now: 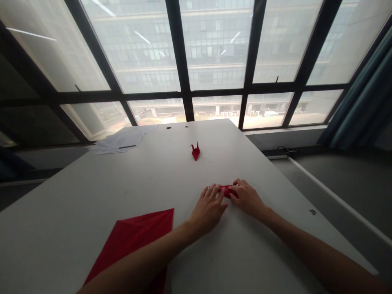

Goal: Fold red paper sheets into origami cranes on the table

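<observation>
A small piece of folded red paper [227,191] lies on the white table between my hands. My left hand [210,206] rests palm down with its fingers stretched out, the fingertips on the paper's left part. From the other side, my right hand [246,197] grips the paper's right end between thumb and fingers. Parts of the paper are hidden under the fingers of both hands. Farther off, a red origami crane [195,151] stands on the table, apart from both hands.
A large creased red paper sheet [134,234] lies at the near left, partly under my left forearm. White papers with a dark pen [127,146] on them are at the far left of the white table [147,175]. Windows stand beyond; a blue curtain [352,98] hangs right.
</observation>
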`<state>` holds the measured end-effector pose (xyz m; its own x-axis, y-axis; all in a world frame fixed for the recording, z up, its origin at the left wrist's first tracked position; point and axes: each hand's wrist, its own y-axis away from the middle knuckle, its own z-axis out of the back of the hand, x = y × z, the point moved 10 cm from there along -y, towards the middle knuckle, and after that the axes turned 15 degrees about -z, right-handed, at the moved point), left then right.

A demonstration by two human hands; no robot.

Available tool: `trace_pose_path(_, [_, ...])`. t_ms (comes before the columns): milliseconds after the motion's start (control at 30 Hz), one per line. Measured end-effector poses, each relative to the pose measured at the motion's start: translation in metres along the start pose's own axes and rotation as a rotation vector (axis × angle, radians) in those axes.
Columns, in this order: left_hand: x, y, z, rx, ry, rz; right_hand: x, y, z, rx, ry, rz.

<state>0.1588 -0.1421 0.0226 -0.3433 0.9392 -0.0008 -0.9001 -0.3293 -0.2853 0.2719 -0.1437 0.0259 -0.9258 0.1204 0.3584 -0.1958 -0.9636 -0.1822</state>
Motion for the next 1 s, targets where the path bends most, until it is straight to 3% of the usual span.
trace_pose_path(200, [-0.009,0.001,-0.018,0.039,0.098,-0.087,-0.012,0.0,-0.003,0.023,-0.076,-0.111])
trace_pose_path(467, [-0.01,-0.001,-0.01,-0.003,0.12,-0.132,-0.034,-0.016,-0.01,0.031,-0.231,-0.188])
trace_pose_path(600, [-0.011,-0.002,-0.001,-0.038,0.145,-0.121,-0.018,-0.011,-0.004,0.047,-0.29,-0.087])
trace_pose_path(767, [-0.008,-0.005,-0.002,-0.049,0.194,-0.1,0.014,0.009,0.002,0.077,-0.12,0.096])
trace_pose_path(1000, [-0.006,-0.007,0.003,-0.076,0.217,-0.103,0.025,0.022,-0.002,0.043,0.069,0.071])
